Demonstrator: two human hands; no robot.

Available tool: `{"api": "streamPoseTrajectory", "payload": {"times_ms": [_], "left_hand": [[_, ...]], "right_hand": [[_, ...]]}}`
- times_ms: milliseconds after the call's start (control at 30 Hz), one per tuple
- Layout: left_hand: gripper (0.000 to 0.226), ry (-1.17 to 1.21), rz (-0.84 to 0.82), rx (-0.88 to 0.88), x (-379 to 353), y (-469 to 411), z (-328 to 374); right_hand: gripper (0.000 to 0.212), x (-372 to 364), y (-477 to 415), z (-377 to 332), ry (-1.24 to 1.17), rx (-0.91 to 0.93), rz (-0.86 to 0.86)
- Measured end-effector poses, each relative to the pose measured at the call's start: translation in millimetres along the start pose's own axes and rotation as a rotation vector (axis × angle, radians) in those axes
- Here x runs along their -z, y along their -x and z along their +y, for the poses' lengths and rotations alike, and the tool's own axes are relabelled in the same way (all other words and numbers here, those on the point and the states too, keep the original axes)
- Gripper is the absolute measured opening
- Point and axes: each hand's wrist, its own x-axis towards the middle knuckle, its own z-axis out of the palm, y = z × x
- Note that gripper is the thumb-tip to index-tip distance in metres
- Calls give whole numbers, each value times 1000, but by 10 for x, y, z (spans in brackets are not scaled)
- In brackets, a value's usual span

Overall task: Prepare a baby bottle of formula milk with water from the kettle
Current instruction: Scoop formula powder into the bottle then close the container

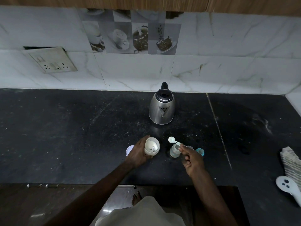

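My left hand [138, 154] grips an open white jar of formula powder [152, 146], tilted toward me, on the black counter [65, 128]. My right hand [192, 158] pinches the handle of a small white measuring scoop [173, 141], whose bowl hovers between the jar and the open clear baby bottle [174, 150]. The bottle stands upright just left of my right hand. A steel kettle [162, 109] with a black lid and handle stands behind them, near the wall.
The jar's round white lid [129, 150] lies left of my left hand. A blue bottle cap [200, 151] sits right of the bottle. A folded striped cloth [291, 163] and a white controller [288, 188] lie at the far right. A wall socket [53, 62] is at upper left.
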Motion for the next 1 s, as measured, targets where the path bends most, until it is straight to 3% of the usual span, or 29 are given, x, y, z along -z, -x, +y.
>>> {"api": "streamPoseTrajectory", "payload": {"times_ms": [267, 433, 533, 667, 900, 1000], "left_hand": [[116, -38, 9, -71, -12, -23, -14], [95, -100, 163, -361, -107, 9, 143], [93, -99, 75, -433, -267, -36, 365], [82, -76, -49, -365, -523, -149, 636], [96, 37, -79, -104, -665, -320, 857], [97, 55, -81, -68, -684, -363, 879]], "right_hand": [[10, 297, -111, -113, 161, 207, 194], [13, 369, -173, -91, 297, 286, 261], [14, 377, -174, -69, 363, 330, 276], [9, 326, -158, -26, 462, 415, 287], [5, 287, -112, -19, 576, 497, 240], [7, 301, -88, 3, 616, 538, 237]]}}
